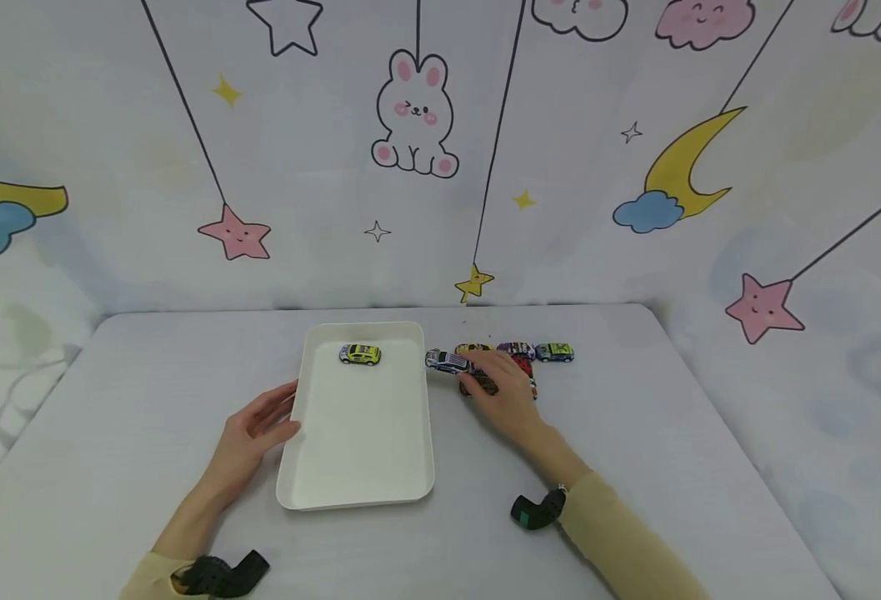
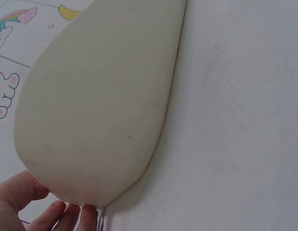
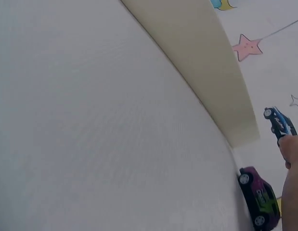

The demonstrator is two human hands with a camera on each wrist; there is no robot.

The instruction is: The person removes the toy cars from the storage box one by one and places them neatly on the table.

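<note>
My right hand (image 1: pixel 506 398) pinches a silver and blue toy car (image 1: pixel 443 361) just beyond the right rim of a white tray (image 1: pixel 361 442). In the right wrist view this toy car (image 3: pixel 281 123) is raised above the table, between thumb and fingers. My left hand (image 1: pixel 241 442) touches the tray's left side; its fingertips (image 2: pixel 88 214) lie against the outer wall in the left wrist view. Inside the tray, near its far end, stands a yellow toy car (image 1: pixel 360 355). Several other toy cars cluster under and behind my right hand, partly hidden by it.
At the cluster's right end sits a green toy car (image 1: pixel 555 352), beside a purple and white one (image 1: pixel 517 350). A dark toy car with purple and green (image 3: pixel 260 198) shows low in the right wrist view. Behind the white table (image 1: pixel 605 417) hangs a patterned cloth (image 1: pixel 320 167).
</note>
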